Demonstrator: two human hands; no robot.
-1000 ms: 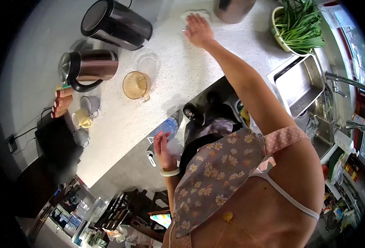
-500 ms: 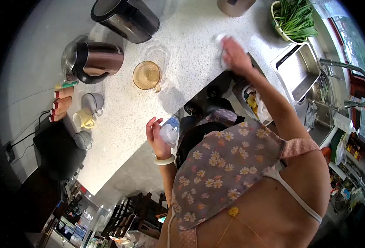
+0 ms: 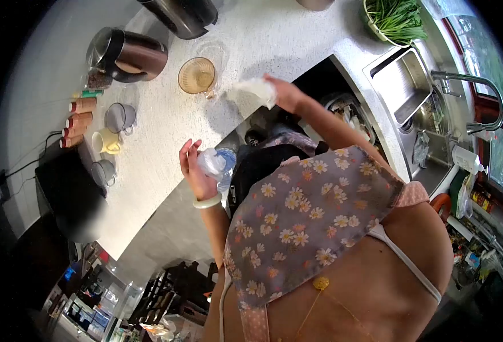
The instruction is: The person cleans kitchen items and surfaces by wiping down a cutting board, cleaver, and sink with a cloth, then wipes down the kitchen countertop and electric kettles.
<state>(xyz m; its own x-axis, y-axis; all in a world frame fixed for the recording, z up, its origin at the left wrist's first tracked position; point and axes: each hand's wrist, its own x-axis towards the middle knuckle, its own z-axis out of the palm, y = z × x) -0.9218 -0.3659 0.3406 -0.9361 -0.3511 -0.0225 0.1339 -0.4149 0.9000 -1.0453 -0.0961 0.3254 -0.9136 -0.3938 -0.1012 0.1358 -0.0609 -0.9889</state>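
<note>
Close to the body: left hand [image 3: 199, 174], pale bangle [image 3: 207, 201] at wrist; two fingers raised, loosely bent, with a crumpled white wad [image 3: 211, 163] against the palm, hold partly hidden, firmness not to be told. Next, at the front edge of the counter [image 3: 154, 134]: right hand [image 3: 288, 96], fingers closed on one white cloth [image 3: 257, 90]. Changed within the last second: cloth pressed flat under the palm far along the counter, now gathered and drawn back, so contact with that far stretch has ended. Cloth: bunched, soft, thin-looking, one end drooping; whether it touches the counter, unclear. Beyond it, apart: amber glass mug [image 3: 196, 76]. Farther: brown kettle [image 3: 140, 54]; leafy greens [image 3: 395, 21].
</note>
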